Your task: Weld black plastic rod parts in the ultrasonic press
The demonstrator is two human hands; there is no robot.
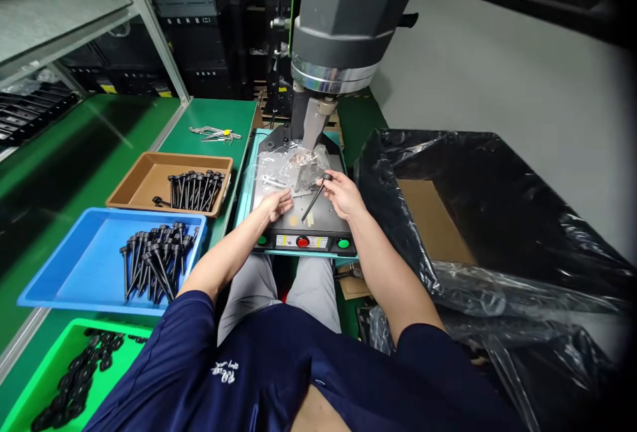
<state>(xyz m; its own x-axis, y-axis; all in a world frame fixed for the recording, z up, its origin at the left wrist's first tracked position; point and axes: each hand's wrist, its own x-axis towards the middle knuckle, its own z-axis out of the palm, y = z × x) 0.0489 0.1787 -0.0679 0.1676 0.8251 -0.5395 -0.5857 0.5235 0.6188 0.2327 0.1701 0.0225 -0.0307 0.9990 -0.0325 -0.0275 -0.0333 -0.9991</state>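
Observation:
My right hand [344, 194] pinches the round head of a long black screw [314, 200]. The screw's ribbed shaft slants down to the left above the metal plate of the press [326, 219]. My left hand [277, 205] is over the left part of this plate, fingers loosely stretched out and apart, holding nothing I can see. Between and beyond both hands sits a fixture [304, 178] with clear plastic film [281, 160] around it. The machine's metal horn [313, 123] points down right above the fixture.
On my left stand a brown tray [142, 176] and a blue tray [82, 253] with black screws, plus a green tray [30, 379] of black rings. Pliers [213, 133] lie behind. Front buttons include a red one [302, 242]. A black-lined box [448, 146] stands right.

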